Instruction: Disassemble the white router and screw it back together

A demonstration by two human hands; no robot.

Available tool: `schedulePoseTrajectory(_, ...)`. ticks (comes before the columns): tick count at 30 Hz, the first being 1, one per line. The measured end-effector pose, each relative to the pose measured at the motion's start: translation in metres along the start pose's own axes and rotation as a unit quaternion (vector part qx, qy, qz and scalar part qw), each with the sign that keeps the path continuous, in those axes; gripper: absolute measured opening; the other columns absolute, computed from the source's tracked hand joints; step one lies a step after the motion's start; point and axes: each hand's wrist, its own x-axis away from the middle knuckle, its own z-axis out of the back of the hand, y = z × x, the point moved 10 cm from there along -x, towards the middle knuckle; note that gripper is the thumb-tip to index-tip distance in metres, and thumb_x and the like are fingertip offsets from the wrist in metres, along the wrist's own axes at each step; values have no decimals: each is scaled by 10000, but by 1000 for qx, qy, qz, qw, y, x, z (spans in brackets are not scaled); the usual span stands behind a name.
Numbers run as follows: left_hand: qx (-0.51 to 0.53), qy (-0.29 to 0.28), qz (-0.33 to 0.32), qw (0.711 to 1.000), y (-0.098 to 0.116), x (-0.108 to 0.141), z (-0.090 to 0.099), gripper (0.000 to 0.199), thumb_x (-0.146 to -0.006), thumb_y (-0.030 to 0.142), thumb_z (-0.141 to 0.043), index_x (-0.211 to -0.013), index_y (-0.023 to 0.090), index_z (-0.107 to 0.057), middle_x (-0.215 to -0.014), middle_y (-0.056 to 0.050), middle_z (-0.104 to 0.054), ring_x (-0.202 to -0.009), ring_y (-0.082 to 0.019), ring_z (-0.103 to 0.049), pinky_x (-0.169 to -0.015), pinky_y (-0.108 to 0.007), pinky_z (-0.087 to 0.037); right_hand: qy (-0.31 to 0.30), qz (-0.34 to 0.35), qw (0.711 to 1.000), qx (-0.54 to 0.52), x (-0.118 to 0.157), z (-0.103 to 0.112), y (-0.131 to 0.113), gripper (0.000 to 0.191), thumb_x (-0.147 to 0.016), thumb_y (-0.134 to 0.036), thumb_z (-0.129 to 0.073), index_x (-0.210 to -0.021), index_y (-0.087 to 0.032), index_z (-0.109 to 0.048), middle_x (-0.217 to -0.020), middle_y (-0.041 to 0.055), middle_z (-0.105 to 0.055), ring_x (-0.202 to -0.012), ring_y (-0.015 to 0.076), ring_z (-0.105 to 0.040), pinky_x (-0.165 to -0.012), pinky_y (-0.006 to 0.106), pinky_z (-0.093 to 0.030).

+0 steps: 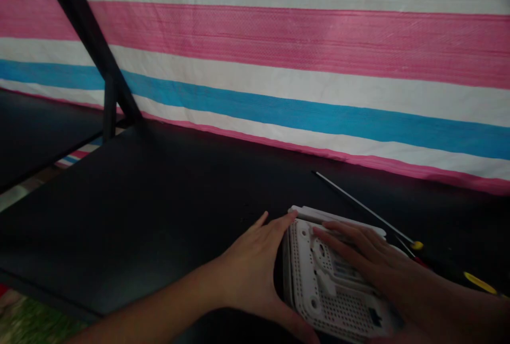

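A white vented plastic casing, like the underside of a router, lies near the front of the black table, with rows of small holes and a few round mounting holes. My left hand spans its left side, a fingertip at the far corner and the thumb along the near edge. Across the right part of its top rests my right hand, fingers together and lengthened over the surface, hiding that side. Just behind the casing is a long white plastic strip, partly covered by my right fingers.
A long screwdriver with a yellow-and-black handle lies behind and right. Beside it sits a partly hidden tool with red on it. The black table extends left to a dark metal frame. A striped tarp hangs behind.
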Motion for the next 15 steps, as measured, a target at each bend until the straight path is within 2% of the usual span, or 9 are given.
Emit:
schedulePoseTrajectory(3, -11, 2, 7, 1000, 0, 1, 0, 1226, -538, 636, -762, -1480, 176, -126, -1543, -131, -201, -1401, -304, -236, -1143, -574, -54, 26, 19, 999, 29, 1, 3, -4, 1102, -694, -651, -578, -1488, -233, 61, -1506, 169, -150, -1328, 429, -291, -923, 613, -420)
schedulePoseTrajectory(7, -15, 7, 44, 999, -3, 2, -1, 1150, -587, 633, -730, -1464, 133, -181, -1536, -140, -233, -1400, -295, -243, -1155, -548, -98, 37, 22, 998, 40, 0, 5, -6, 1110, -698, -675, -565, -1487, -231, 77, -1497, 175, -187, -1314, 417, -328, -890, 589, -459)
schedulePoseTrajectory(11, -27, 36, 46, 998, -2, 1, 2, 1067, -603, 623, -719, -1444, 178, -236, -1505, -106, -334, -1368, -292, -323, -1168, -528, -105, 63, 36, 996, 53, -4, 13, -12, 1134, -679, -641, -607, -1494, -218, 57, -1503, 165, -177, -1328, 391, -319, -928, 566, -446)
schedulePoseTrajectory(15, -28, 49, 52, 997, -6, 2, 1, 1075, -577, 648, -719, -1434, 206, -244, -1499, -97, -349, -1360, -307, -333, -1159, -538, -142, 78, 56, 993, 68, -4, 21, -18, 1148, -655, -598, -646, -1496, -212, 33, -1503, 166, -171, -1335, 371, -317, -928, 540, -456)
